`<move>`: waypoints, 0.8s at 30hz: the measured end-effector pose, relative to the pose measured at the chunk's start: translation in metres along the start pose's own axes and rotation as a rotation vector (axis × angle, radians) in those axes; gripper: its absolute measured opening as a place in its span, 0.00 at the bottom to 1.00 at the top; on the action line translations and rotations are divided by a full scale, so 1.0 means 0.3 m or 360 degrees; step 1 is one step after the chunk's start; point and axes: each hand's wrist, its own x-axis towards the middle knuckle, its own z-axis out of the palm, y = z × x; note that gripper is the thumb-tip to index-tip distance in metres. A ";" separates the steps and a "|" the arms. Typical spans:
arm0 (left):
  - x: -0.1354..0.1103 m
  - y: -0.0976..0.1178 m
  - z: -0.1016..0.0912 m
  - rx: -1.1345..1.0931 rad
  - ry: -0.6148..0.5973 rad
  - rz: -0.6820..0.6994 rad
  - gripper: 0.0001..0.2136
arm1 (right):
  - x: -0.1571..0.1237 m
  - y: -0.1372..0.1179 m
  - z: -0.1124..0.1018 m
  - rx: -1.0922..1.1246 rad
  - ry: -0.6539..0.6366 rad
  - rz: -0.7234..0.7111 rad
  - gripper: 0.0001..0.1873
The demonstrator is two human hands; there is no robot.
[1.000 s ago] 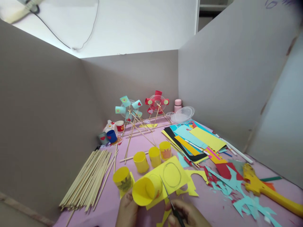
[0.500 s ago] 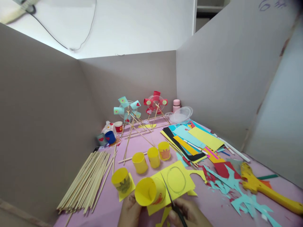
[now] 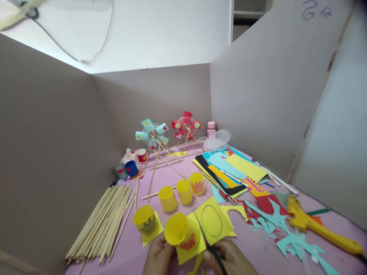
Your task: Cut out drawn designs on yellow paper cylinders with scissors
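At the bottom edge my left hand (image 3: 159, 256) is closed round a yellow paper cup (image 3: 179, 231), tilted on its side with an orange shape on its wall, together with the yellow paper sheet (image 3: 213, 221) under it. A pencilled circle is drawn on that sheet. My right hand (image 3: 232, 259) grips black scissors (image 3: 209, 244), whose blades lie in a cut running up the sheet between the cup and the circle. Another yellow cup (image 3: 145, 219) stands on a yellow scrap just left of the held cup.
Three yellow cups (image 3: 183, 191) stand behind the sheet. A bundle of wooden sticks (image 3: 103, 221) lies left. Coloured paper sheets (image 3: 229, 170), cyan and red scraps (image 3: 275, 225) and a yellow glue gun (image 3: 315, 225) lie right. Two paper-cup wheels (image 3: 166, 131) stand at the back. Cardboard walls enclose the pink table (image 3: 258, 252).
The scissors have cut further up the yellow sheet, so the part with the circle has parted from the part under the cup. The camera has shifted slightly.
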 end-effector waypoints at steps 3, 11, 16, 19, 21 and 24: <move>-0.001 0.004 -0.001 0.0028 0.0037 -0.0009 0.08 | 0.004 -0.010 -0.001 0.0045 -0.0025 -0.0039 0.22; 0.021 -0.025 -0.028 0.0036 0.0032 -0.0069 0.13 | 0.012 -0.012 -0.001 -0.0002 -0.0058 -0.0097 0.22; 0.038 -0.047 -0.039 -0.0077 0.0100 -0.0053 0.15 | 0.015 0.003 0.010 0.0051 -0.0057 0.0021 0.26; 0.043 -0.043 -0.047 -0.0123 0.0183 -0.0040 0.14 | 0.015 0.003 0.014 0.0107 -0.0040 0.0055 0.28; 0.044 -0.036 -0.052 -0.0107 0.0226 -0.0038 0.14 | 0.015 -0.006 0.014 0.0144 0.0016 0.0049 0.30; 0.040 -0.032 -0.057 -0.0055 0.0289 -0.0027 0.13 | 0.012 -0.028 0.007 0.0203 0.0184 0.0005 0.31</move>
